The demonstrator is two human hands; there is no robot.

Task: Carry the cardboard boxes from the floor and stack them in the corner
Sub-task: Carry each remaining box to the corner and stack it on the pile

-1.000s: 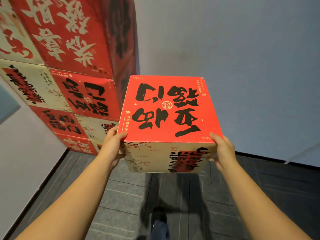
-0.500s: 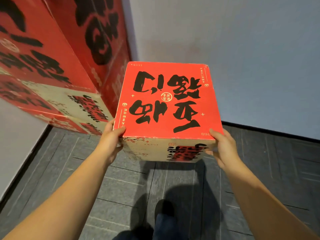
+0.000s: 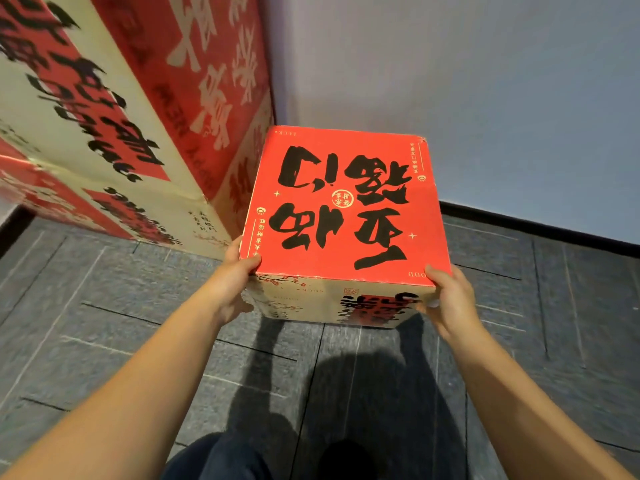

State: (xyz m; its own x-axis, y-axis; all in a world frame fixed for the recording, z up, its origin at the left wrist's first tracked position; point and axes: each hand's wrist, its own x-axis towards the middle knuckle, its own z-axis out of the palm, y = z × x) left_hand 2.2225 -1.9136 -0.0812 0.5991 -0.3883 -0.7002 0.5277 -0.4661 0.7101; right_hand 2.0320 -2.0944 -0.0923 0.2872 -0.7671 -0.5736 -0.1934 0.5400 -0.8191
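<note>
I hold a red cardboard box (image 3: 343,209) with large black characters on its top and a cream front face. My left hand (image 3: 235,275) grips its near left corner, thumb on the top edge. My right hand (image 3: 446,299) grips its near right corner, thumb on top, fingers under the side. The box hangs low above the grey floor, close to the white wall and right beside a stack of red and cream boxes (image 3: 131,133) in the corner at the left.
The white wall (image 3: 485,98) with a black skirting board (image 3: 540,226) runs behind the box. Grey tiled floor (image 3: 104,323) spreads below. My dark trouser leg (image 3: 221,459) shows at the bottom, with my shadow on the tiles.
The box has come lower and nearer the floor beside the stack. The stack now looms larger at the left as I have moved closer. Both hands keep their hold.
</note>
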